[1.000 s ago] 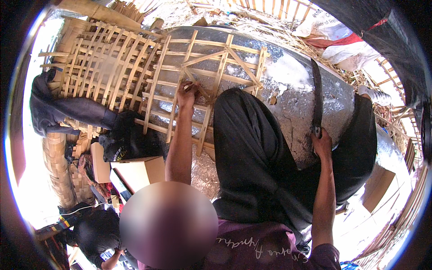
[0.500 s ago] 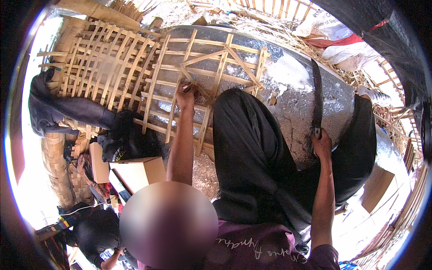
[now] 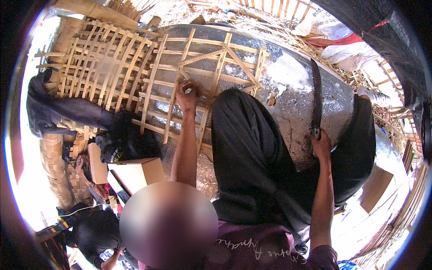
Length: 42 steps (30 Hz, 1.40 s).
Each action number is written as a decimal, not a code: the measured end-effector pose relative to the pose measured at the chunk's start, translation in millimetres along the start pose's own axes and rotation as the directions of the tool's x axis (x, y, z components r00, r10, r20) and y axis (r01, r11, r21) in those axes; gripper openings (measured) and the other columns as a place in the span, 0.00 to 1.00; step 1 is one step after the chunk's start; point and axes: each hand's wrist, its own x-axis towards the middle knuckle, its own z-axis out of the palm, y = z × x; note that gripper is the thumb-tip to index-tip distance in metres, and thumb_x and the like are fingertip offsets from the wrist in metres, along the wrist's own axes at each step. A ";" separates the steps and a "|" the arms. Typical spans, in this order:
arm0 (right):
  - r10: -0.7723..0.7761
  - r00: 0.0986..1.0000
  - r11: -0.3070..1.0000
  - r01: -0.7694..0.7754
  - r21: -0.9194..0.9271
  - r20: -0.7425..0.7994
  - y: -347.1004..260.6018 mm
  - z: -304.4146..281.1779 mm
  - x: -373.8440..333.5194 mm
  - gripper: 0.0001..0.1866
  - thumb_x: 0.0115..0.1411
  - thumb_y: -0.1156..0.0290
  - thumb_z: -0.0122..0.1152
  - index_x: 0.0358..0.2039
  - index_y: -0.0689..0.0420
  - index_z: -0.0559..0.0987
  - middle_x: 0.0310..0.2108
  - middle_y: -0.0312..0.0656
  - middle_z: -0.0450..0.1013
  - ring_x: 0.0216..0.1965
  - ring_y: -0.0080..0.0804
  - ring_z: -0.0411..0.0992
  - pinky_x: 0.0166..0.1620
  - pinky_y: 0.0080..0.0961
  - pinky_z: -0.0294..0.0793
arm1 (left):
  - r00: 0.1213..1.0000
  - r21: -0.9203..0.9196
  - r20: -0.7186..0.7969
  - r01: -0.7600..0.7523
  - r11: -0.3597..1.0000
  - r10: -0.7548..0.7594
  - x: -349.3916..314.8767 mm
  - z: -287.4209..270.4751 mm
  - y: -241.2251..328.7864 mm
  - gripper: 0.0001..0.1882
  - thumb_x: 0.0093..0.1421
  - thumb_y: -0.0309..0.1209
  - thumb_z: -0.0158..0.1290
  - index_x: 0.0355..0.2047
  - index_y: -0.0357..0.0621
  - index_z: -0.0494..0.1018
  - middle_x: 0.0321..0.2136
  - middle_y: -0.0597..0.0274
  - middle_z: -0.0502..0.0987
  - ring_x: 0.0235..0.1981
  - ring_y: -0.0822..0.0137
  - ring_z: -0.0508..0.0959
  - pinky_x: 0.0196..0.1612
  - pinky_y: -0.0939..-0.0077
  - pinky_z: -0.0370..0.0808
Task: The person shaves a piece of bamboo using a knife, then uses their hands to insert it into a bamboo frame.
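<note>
My right hand (image 3: 321,144) grips the handle of a machete (image 3: 317,92), whose long dark blade points away from me over the grey, worn surface. My left hand (image 3: 186,94) is closed at an open lattice of split bamboo strips (image 3: 219,74), with its fingers curled in. A small pale spot shows between those fingers; I cannot make out what they hold. Crosswise strips make up the lattice, with slanting ones near its far right part. To its left lies a denser woven bamboo panel (image 3: 105,63).
A dark garment (image 3: 74,110) lies across the woven panel. Near it are a black cloth (image 3: 128,139) and an open cardboard box (image 3: 135,173). Another person in black (image 3: 96,229) is at the lower left. Straw and white sacks (image 3: 348,51) lie at the far right.
My left hand has turned and shifted slightly right, its fingers curling differently at the lattice. The lattice sits a little further left. My right hand and the machete stay nearly still.
</note>
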 end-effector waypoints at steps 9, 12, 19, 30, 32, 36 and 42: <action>0.083 0.995 0.996 -0.081 -0.030 0.058 -25.4 -13.0 -5.7 0.16 0.54 0.63 0.62 0.38 0.60 0.75 0.31 0.52 0.75 0.35 0.52 0.75 0.39 0.41 0.71 | 1.000 0.019 -0.023 -0.008 1.000 0.009 -6.1 1.8 7.3 0.21 0.50 0.23 0.63 0.44 0.44 0.71 0.33 0.57 0.78 0.30 0.67 0.78 0.28 0.73 0.78; 0.038 0.999 0.999 -0.038 -0.009 0.015 -16.9 -6.8 -3.5 0.16 0.54 0.62 0.61 0.37 0.60 0.75 0.31 0.53 0.75 0.35 0.53 0.74 0.39 0.41 0.71 | 0.990 0.094 -0.021 -0.134 0.987 0.136 -0.8 0.0 -2.6 0.19 0.49 0.24 0.64 0.43 0.44 0.73 0.33 0.57 0.78 0.33 0.65 0.79 0.33 0.70 0.77; -0.003 1.000 1.000 0.003 -0.015 -0.005 -10.4 -5.7 -4.0 0.15 0.54 0.63 0.61 0.35 0.61 0.74 0.30 0.53 0.74 0.34 0.55 0.74 0.38 0.43 0.71 | 0.945 0.191 -0.016 -0.318 0.929 0.327 4.6 1.3 -13.7 0.17 0.47 0.26 0.65 0.39 0.43 0.76 0.36 0.55 0.79 0.39 0.59 0.79 0.45 0.69 0.74; 0.001 1.000 1.000 -0.001 -0.025 -0.009 -11.0 -5.3 -3.8 0.17 0.54 0.63 0.62 0.38 0.61 0.75 0.32 0.55 0.75 0.38 0.57 0.74 0.40 0.43 0.71 | 0.977 0.347 0.021 -0.204 0.915 0.210 6.4 0.0 -0.5 0.23 0.50 0.27 0.65 0.48 0.40 0.75 0.42 0.48 0.79 0.45 0.58 0.78 0.50 0.68 0.73; -0.001 1.000 1.000 0.001 -0.014 -0.011 -10.4 -4.2 -3.5 0.16 0.54 0.63 0.61 0.38 0.61 0.75 0.32 0.55 0.75 0.37 0.56 0.74 0.40 0.43 0.71 | 0.975 0.304 0.038 -0.222 0.927 0.221 7.3 -2.8 -1.7 0.24 0.50 0.27 0.65 0.48 0.40 0.75 0.43 0.48 0.79 0.46 0.58 0.78 0.50 0.68 0.73; 0.019 1.000 1.000 -0.019 0.002 0.016 -11.4 -4.3 -2.7 0.16 0.54 0.63 0.62 0.36 0.62 0.75 0.31 0.54 0.75 0.35 0.54 0.74 0.39 0.41 0.71 | 0.952 0.228 0.050 -0.306 0.924 0.303 10.7 -5.7 -9.4 0.24 0.50 0.27 0.64 0.49 0.40 0.75 0.43 0.48 0.79 0.46 0.59 0.78 0.49 0.68 0.73; 0.036 0.999 0.999 -0.036 -0.009 0.008 -12.1 -3.8 -2.5 0.15 0.53 0.65 0.62 0.37 0.61 0.75 0.30 0.52 0.75 0.34 0.53 0.75 0.39 0.40 0.72 | 0.959 0.216 0.099 -0.282 0.935 0.266 12.3 -11.2 -10.9 0.24 0.51 0.26 0.64 0.50 0.40 0.74 0.44 0.49 0.78 0.46 0.59 0.77 0.50 0.69 0.73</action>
